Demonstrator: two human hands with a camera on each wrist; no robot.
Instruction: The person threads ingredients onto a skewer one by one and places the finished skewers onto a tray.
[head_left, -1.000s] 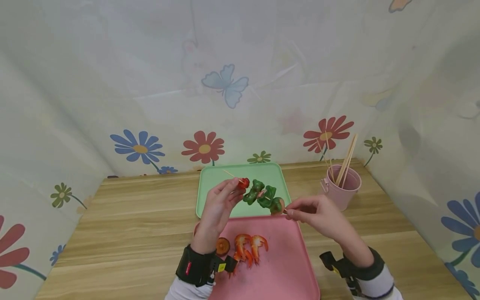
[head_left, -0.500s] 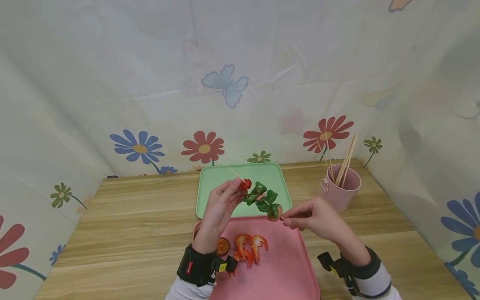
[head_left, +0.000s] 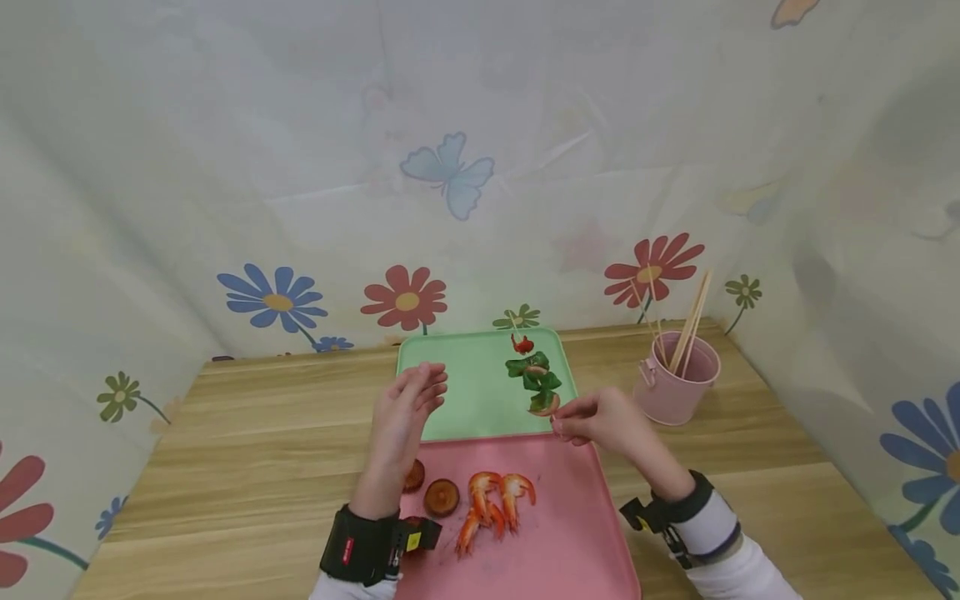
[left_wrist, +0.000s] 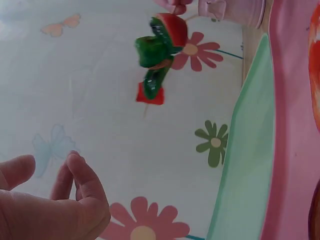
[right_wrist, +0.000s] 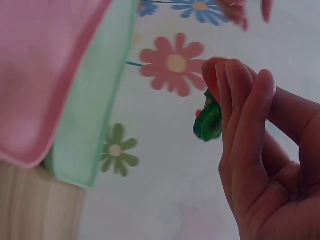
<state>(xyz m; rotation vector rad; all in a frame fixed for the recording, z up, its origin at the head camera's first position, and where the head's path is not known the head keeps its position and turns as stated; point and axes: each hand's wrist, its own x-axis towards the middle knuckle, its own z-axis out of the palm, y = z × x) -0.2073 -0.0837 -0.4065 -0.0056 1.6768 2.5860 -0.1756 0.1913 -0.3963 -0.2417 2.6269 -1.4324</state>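
My right hand (head_left: 603, 425) pinches the near end of a skewer (head_left: 538, 381) threaded with green pepper-like pieces and a red piece near its far tip. The skewer points away from me, over the green tray (head_left: 465, 408). In the left wrist view the skewered food (left_wrist: 155, 52) hangs across the gap from my left hand (left_wrist: 65, 200). That left hand holds nothing; its fingers are loosely bent, above the green tray's left side in the head view. From the right wrist, my fingers (right_wrist: 245, 115) cover most of the skewer, leaving a green piece (right_wrist: 209, 120) showing.
A pink tray (head_left: 570, 525) lies nearest me, with several cooked shrimp (head_left: 483, 504) and round brown mushroom-like slices (head_left: 442, 497) on it. At the back right stands a pink bucket (head_left: 678, 387) with several wooden sticks (head_left: 693, 321). A flower-printed sheet (head_left: 570, 183) rises behind the wooden table (head_left: 285, 450).
My left hand has let go of the red piece and moved left. The skewer has swung to point more away from me, still pinched by my right hand, which has shifted slightly left.
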